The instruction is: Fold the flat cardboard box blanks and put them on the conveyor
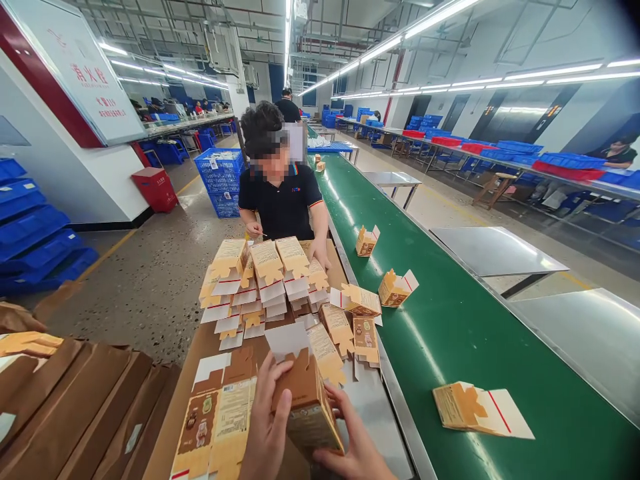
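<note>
At the bottom centre, a brown and yellow carton [306, 400] is held between both my hands, its white flap raised at the back. My left hand [270, 413] presses on its left side, with fingers over the brown top. My right hand [355, 437] grips its right side and lower corner. Flat unfolded cartons [215, 420] lie on the table to the left. Beyond my hands, a pile of folded cartons [267, 267] with open flaps covers the table, and more loose cartons [337, 327] lie beside it.
A green conveyor belt [430, 347] runs along the right, carrying several open cartons [395, 288]. Across the pile sits a person [280, 200] with a hand by the cartons. Brown paper bags [95, 407] stand at the lower left; blue crates [220, 180] are farther back.
</note>
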`<state>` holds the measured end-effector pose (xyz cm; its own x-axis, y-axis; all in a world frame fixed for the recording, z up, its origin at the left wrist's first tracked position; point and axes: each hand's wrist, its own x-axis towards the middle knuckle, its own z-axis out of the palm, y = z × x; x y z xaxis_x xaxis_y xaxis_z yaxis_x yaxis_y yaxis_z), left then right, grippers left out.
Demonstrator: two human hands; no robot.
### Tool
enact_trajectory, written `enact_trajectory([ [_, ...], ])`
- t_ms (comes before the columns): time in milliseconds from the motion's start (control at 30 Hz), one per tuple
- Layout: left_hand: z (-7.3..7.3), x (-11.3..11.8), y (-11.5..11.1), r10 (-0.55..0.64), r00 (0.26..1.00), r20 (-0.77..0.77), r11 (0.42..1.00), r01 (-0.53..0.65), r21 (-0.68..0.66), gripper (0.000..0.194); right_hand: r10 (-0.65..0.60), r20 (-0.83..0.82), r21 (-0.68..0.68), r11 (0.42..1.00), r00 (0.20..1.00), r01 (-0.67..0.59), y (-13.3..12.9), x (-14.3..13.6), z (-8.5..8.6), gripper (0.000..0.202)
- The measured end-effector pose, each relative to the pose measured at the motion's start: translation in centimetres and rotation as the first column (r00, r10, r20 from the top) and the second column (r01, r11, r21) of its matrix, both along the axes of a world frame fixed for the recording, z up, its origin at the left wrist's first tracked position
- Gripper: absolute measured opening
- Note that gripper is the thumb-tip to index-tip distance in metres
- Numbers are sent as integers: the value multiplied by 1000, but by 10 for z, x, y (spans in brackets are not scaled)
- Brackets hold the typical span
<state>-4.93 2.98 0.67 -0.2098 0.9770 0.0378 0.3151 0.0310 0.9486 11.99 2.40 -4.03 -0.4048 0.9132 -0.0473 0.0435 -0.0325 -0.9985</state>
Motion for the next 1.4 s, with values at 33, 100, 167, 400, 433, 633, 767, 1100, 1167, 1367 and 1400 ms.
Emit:
enact_trajectory([
  [33, 4, 0, 0, -15, 999, -31, 1000, 15, 9, 33, -4, 7, 0, 1000, 1000, 4, 0, 0, -1, 80],
  [100, 12, 1, 0, -23, 997, -80, 1000, 25, 17, 33, -10, 17, -6, 1000, 1000, 10, -3, -3, -5, 80],
  [167, 19, 3, -1, -18, 992, -123, 1000, 18, 3, 34, -9, 4, -19, 1000, 1000, 9, -8, -5, -8, 82],
  [400, 10, 16, -17, 70, 982, -178, 982, -36, 187, 30, 49, -88, 95, 995, 995, -40, 1, -3, 30, 73],
  [433, 8, 18, -19, 75, 982, -171, 974, -36, 222, 30, 62, -52, 140, 989, 997, -55, 5, -2, 39, 62],
  [633, 7, 29, -30, 75, 990, -115, 972, -47, 229, 34, 141, 95, 71, 986, 985, -148, 14, 0, 74, 33],
  [767, 8, 33, -32, 139, 989, -41, 970, -127, 208, 30, 194, 65, -15, 981, 979, -194, 14, 4, 81, 37],
  [1100, 3, 36, -37, 165, 986, -1, 961, -160, 226, 35, 320, 158, -43, 947, 934, -317, 24, 14, 91, 46],
  [1167, 3, 36, -37, 155, 988, 15, 961, -155, 231, 35, 342, 185, -22, 939, 921, -344, 25, 16, 92, 47],
  [1367, -1, 35, -34, 140, 972, 187, 959, -181, 220, 42, 191, -17, 67, 980, 982, -189, 9, 16, 69, 74],
  [1400, -3, 34, -34, 136, 969, 205, 963, -178, 203, 43, 170, -32, 75, 983, 985, -167, 7, 15, 65, 67],
])
